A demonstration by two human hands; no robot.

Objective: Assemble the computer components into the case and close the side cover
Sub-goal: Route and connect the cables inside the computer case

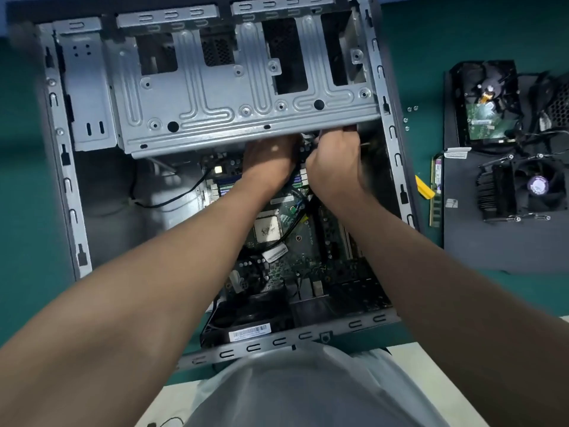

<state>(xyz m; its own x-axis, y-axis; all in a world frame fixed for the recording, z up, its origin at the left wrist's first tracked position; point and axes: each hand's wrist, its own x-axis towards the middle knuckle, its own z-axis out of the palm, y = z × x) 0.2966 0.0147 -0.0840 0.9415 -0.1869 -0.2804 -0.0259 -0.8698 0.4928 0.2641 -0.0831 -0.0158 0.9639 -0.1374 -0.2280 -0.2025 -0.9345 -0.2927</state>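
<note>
Near the desk's front edge sits the open case [308, 334], with the motherboard [286, 263] lying inside. Further in, the left hand [271, 158] and right hand [335, 161] reach under the drive cage [215, 97]. Their fingers are hidden, so can't tell the grip. The cooler [523, 186] and hard drive [486, 115] sit toward the right edge.

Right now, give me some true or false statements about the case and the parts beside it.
The left hand and right hand both reach in below the drive cage. True.
The cooler sits on the motherboard. False: it lies on the black panel outside the case.
The hard drive is outside the case. True.
The RAM stick is plugged in. False: it lies loose at the panel's left edge.
</note>
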